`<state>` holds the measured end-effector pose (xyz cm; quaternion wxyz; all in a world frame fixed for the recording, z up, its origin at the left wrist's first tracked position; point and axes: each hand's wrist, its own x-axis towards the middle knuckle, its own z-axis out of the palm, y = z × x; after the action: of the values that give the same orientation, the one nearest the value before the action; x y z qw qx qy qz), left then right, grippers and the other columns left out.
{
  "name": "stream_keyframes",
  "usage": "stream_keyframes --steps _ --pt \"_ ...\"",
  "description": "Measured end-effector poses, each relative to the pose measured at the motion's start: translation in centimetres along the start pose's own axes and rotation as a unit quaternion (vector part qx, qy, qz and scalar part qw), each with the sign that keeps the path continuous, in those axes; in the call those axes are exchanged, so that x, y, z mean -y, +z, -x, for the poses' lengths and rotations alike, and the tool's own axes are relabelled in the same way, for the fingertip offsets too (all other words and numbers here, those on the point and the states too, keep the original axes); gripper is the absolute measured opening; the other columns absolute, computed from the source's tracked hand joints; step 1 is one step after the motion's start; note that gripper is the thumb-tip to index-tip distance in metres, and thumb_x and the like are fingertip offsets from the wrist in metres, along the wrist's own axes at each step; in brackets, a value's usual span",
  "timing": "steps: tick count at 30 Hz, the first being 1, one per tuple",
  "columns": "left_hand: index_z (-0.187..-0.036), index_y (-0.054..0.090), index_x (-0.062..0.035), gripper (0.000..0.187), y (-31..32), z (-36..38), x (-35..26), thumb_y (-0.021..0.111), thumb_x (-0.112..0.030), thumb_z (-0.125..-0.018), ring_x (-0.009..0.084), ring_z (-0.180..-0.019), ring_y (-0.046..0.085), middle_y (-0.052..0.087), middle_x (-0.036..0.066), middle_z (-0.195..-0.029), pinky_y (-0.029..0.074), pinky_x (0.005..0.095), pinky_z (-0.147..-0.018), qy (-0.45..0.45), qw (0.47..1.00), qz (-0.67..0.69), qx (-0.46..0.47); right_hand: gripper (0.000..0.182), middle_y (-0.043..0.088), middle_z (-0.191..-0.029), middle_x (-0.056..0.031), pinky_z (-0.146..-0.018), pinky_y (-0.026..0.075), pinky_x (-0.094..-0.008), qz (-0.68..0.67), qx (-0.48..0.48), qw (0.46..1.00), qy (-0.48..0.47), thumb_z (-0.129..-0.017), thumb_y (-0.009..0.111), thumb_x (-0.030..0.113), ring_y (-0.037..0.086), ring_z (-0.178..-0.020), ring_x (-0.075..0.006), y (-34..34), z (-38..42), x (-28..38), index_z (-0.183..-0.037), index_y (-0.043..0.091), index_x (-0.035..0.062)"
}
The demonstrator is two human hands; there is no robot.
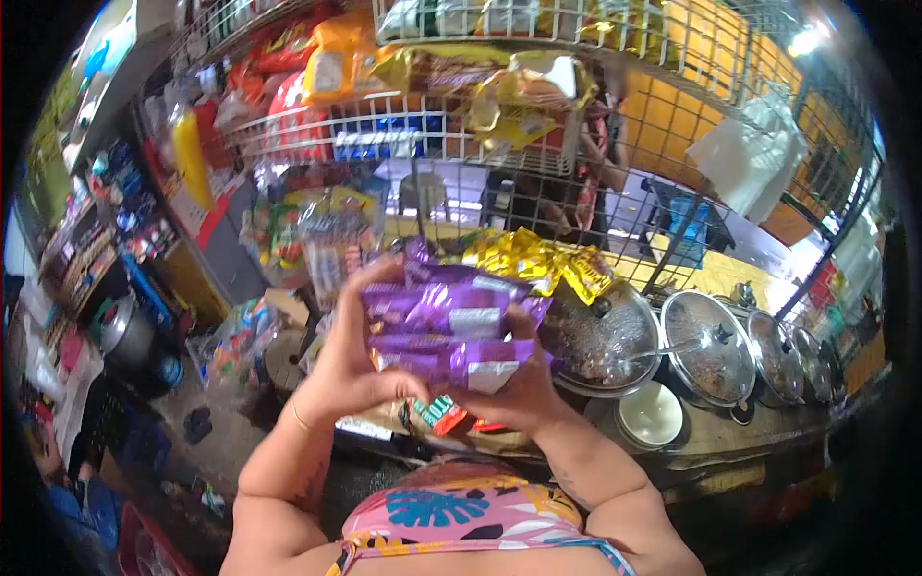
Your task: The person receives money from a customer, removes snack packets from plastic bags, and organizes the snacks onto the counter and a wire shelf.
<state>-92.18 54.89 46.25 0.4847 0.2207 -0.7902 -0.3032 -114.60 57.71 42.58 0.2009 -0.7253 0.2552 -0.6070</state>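
Several purple shiny packets [437,309] are held up together in front of my chest. My left hand [353,355] wraps round their left side, with its thumb below. At their right side my right hand [523,384] grips the lower corner. Behind the packets, gold packets [538,261] lie near the wire grid. Below them, a red and green packet [440,415] rests on the counter, partly hidden by my hands.
Glass-lidded pots [709,346] line the counter on the right, with white bowls [650,415] before them. Wire baskets [663,72] of packets hang above. White plastic bags [754,154] hang at the upper right. A metal pot [134,336] stands at left. A person [603,144] is behind the grid.
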Motion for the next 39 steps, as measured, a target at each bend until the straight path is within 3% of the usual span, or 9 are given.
stream_keyframes --steps 2,4,8,15,21,25,30,33,39 --pt "-0.152 0.020 -0.0121 0.133 -0.4 -0.4 -2.3 0.096 -0.040 -0.047 0.0302 -0.138 0.037 0.024 0.016 -0.157 0.040 0.0464 -0.106 0.010 0.997 -0.023 -0.073 0.085 0.055 -0.117 -0.0151 -0.091 0.047 -0.0438 0.087 -0.011 0.996 -0.014 -0.062 0.091 0.018 0.057 -0.109 -0.0320 -0.5 -0.4 -1.1 -0.131 0.043 0.0055" --pt "-0.145 0.034 -0.0144 0.117 -0.9 -1.1 -5.1 0.092 -0.049 -0.050 0.0360 -0.141 0.032 0.027 0.017 -0.156 0.029 0.0495 -0.114 0.075 0.969 -0.226 -0.066 0.087 0.052 -0.120 -0.0194 -0.090 0.045 -0.0506 0.276 -0.025 0.958 -0.071 -0.057 0.089 0.024 0.051 -0.110 -0.0427 -2.0 -1.9 0.2 -0.130 0.044 0.0089" --pt "-0.131 0.049 -0.0166 0.098 0.9 -2.9 -9.3 0.093 -0.039 -0.047 0.0440 -0.141 0.030 0.032 0.016 -0.154 0.028 0.0552 -0.114 0.082 0.877 -0.469 0.062 0.082 0.052 -0.122 -0.0201 -0.091 0.045 -0.0510 0.318 -0.053 0.942 -0.096 -0.059 0.087 0.026 0.052 -0.110 -0.0424 -2.5 -2.3 0.5 -0.129 0.047 0.0119" --pt "-0.123 0.051 -0.0155 0.083 2.9 -4.2 -8.9 0.091 -0.029 -0.051 0.0477 -0.128 0.042 0.041 0.018 -0.146 0.042 0.0540 -0.104 0.084 0.884 -0.429 0.165 0.061 0.051 -0.126 -0.0227 -0.093 0.048 -0.0515 0.234 0.116 0.953 -0.156 -0.063 0.083 0.023 0.053 -0.111 -0.0446 -4.6 -2.2 1.0 -0.118 0.060 0.0094" --pt "-0.107 0.059 -0.0130 0.052 2.3 -6.5 -12.6 0.082 -0.019 -0.061 0.0357 -0.105 0.056 0.057 0.010 -0.121 0.049 0.0454 -0.088 0.217 0.845 -0.487 0.043 0.067 0.041 -0.139 -0.0318 -0.102 0.041 -0.0561 0.144 0.015 0.941 -0.306 -0.068 0.083 0.020 0.046 -0.125 -0.0500 -5.4 -7.1 1.6 -0.124 0.047 0.0131" --pt "-0.099 0.056 -0.0087 0.046 -1.3 -10.3 -15.1 0.084 -0.021 -0.065 0.0354 -0.103 0.059 0.060 0.014 -0.113 0.048 0.0468 -0.089 0.294 0.736 -0.599 -0.115 0.083 0.035 -0.143 -0.0348 -0.106 0.035 -0.0556 0.180 -0.071 0.921 -0.338 -0.069 0.087 0.030 0.041 -0.130 -0.0505 -8.1 -10.7 2.6 -0.130 0.037 0.0070" --pt "-0.107 0.056 -0.0079 0.055 -7.3 -20.0 -18.7 0.088 -0.030 -0.068 0.0343 -0.104 0.060 0.062 0.014 -0.113 0.048 0.0444 -0.091 0.351 0.614 -0.633 -0.316 0.063 0.043 -0.139 -0.0159 -0.093 0.044 -0.0392 0.185 -0.127 0.955 -0.195 -0.079 0.074 0.006 0.048 -0.123 -0.0259 -10.0 -11.9 -0.3 -0.132 0.041 0.0044" --pt "-0.118 0.057 -0.0055 0.064 -9.0 -27.3 -21.5 0.089 -0.025 -0.067 0.0286 -0.094 0.066 0.064 0.016 -0.106 0.051 0.0388 -0.089 0.395 0.541 -0.643 -0.371 0.059 0.052 -0.127 -0.0184 -0.091 0.046 -0.0389 0.175 -0.119 0.949 -0.235 -0.076 0.075 0.004 0.054 -0.112 -0.0292 -9.7 -12.1 -0.5 -0.125 0.043 0.0001" --pt "-0.122 0.049 -0.0141 0.065 -11.8 -42.3 -25.9 0.085 -0.027 -0.069 0.0389 -0.114 0.051 0.053 0.018 -0.121 0.040 0.0487 -0.100 0.457 0.467 -0.656 -0.378 0.052 0.060 -0.110 -0.0220 -0.084 0.049 -0.0445 0.072 -0.071 0.960 -0.262 -0.073 0.076 0.003 0.062 -0.097 -0.0374 -8.3 -11.8 0.6 -0.117 0.049 -0.0002"
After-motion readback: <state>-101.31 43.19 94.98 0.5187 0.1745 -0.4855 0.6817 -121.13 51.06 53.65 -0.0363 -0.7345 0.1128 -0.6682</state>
